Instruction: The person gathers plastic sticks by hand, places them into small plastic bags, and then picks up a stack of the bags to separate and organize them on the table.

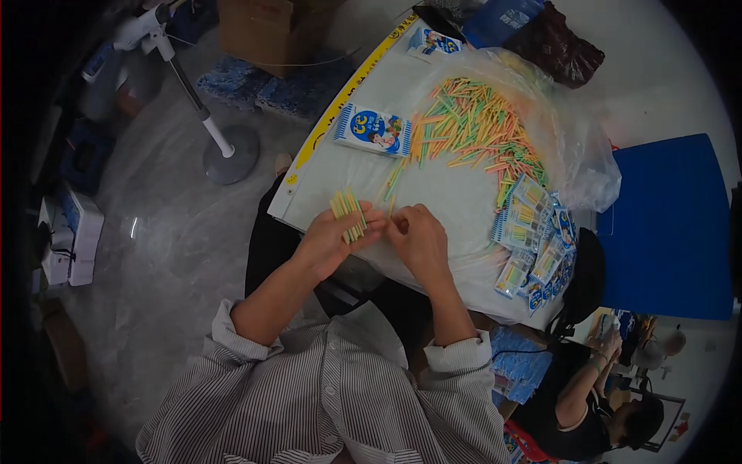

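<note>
My left hand [340,233] is closed round a small bundle of thin yellow and pale green candy sticks [348,210], which rest across the palm and fingers. Close beside it, my right hand [420,238] has thumb and fingers pinched together. A single yellow stick [391,204] shows at its fingertips; the pinch itself is partly hidden. Both hands are over the table's near edge. Beyond them, a large loose pile of yellow, green and orange sticks [479,124] lies on the white tabletop [456,189].
A blue-and-white printed box [374,131] stands left of the pile. Filled small packets [529,216] are heaped at right, near a clear plastic bag [583,166]. A blue panel [668,224] stands beyond. Another person [576,398] sits at lower right. A stand [224,143] is at left.
</note>
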Demonstrator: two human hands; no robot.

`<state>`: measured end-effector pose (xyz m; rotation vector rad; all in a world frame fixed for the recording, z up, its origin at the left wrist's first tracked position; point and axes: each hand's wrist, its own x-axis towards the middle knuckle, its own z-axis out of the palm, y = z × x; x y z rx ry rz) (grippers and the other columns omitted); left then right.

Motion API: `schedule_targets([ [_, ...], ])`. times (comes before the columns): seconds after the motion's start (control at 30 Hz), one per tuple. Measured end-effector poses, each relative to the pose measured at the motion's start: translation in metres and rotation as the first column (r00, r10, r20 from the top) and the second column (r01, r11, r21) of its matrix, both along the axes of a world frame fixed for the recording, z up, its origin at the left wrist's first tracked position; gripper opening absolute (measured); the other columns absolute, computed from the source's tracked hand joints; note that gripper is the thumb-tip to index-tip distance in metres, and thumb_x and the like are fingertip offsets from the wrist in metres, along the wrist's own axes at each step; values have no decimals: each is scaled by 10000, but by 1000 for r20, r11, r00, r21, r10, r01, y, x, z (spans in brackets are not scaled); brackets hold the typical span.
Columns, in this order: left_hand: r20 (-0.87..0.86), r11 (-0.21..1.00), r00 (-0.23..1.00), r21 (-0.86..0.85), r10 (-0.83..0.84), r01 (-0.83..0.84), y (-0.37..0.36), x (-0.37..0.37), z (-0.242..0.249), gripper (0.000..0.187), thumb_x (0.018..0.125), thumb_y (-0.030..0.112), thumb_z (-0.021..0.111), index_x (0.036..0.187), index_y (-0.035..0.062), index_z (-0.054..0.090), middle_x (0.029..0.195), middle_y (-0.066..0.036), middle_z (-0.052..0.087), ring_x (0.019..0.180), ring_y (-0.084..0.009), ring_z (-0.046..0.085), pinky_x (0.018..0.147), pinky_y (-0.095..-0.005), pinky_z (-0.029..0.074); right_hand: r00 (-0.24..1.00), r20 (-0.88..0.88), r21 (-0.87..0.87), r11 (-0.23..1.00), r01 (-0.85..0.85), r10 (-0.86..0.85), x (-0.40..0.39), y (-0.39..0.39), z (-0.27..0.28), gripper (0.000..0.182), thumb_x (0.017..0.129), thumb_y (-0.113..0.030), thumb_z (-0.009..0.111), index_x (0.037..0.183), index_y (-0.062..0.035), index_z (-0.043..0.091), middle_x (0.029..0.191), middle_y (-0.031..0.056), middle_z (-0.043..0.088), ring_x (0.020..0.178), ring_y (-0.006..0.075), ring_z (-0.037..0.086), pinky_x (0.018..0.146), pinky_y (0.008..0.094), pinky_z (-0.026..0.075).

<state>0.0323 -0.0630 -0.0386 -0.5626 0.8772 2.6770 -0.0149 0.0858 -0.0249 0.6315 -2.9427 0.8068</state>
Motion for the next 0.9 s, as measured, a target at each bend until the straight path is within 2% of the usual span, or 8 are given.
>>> schedule_targets([
  [0.23, -25, 998, 1000, 63, -12, 14, -10, 10, 6, 283, 852, 138, 462, 1077, -27, 416, 1018, -162, 527, 933, -227, 548, 790, -308, 470, 993, -70, 108, 989, 105, -97, 5, -4, -4, 94, 668, -102, 602, 660, -27, 547, 680, 105, 549, 571, 242, 546, 530, 334, 437],
  [0.3, -54, 996, 998, 81, -17, 21, -14, 16, 4, 289, 853, 141, 461, 1082, -29, 413, 1022, -164, 524, 938, -228, 546, 793, -309, 469, 990, 34, -107, 985, 137, -134, -3, 14, -7, 105, 719, -100, 574, 682, -15, 526, 642, 69, 545, 507, 169, 523, 480, 295, 421],
  [0.4, -74, 995, 997, 93, -15, 22, -19, 26, 4, 294, 857, 143, 454, 1089, -31, 409, 1032, -168, 518, 948, -230, 541, 800, -312, 468, 930, 332, -264, 931, 252, -157, -3, 32, 11, 95, 761, -89, 551, 738, -3, 517, 622, 31, 528, 494, 98, 491, 450, 238, 407],
  [0.5, -96, 995, 995, 89, -29, 37, -18, 32, 7, 292, 862, 141, 441, 1093, -33, 406, 1041, -170, 513, 956, -235, 537, 805, -315, 467, 906, 419, -365, 904, 221, -52, 8, 27, 16, 86, 775, -73, 546, 784, 5, 511, 619, 13, 508, 520, 75, 489, 457, 200, 411],
  [0.63, -181, 989, 981, 120, -67, 90, -6, 31, 17, 277, 869, 136, 419, 1090, -32, 406, 1052, -170, 508, 961, -236, 535, 807, -317, 469, 978, 206, -445, 892, 83, 12, 9, 20, 5, 100, 766, -53, 556, 831, 19, 530, 639, 34, 527, 530, 81, 502, 465, 203, 426],
  [0.73, -164, 985, 982, 129, -90, 111, 4, 21, 21, 257, 869, 131, 416, 1075, -23, 413, 1054, -158, 507, 948, -227, 541, 806, -311, 471, 932, 311, -451, 834, 318, -187, 12, 35, 20, 113, 764, -63, 570, 850, 10, 559, 677, 36, 553, 550, 81, 513, 475, 201, 432],
  [0.83, -169, 965, 968, 154, -186, 212, 27, 9, 24, 241, 860, 133, 431, 1053, -11, 425, 1062, -149, 505, 962, -226, 533, 812, -317, 462, 924, 260, -227, 913, 340, -280, 22, 46, 17, 128, 744, -108, 586, 808, 3, 582, 691, 115, 560, 608, 174, 564, 550, 289, 450],
  [0.9, -131, 982, 979, 90, -156, 168, 38, 2, 8, 239, 855, 135, 440, 1047, -6, 429, 1067, -148, 503, 976, -231, 525, 819, -323, 455, 976, 5, -171, 961, 216, -218, 27, 46, 12, 130, 726, -130, 599, 770, -8, 594, 701, 138, 556, 622, 234, 565, 577, 320, 442],
])
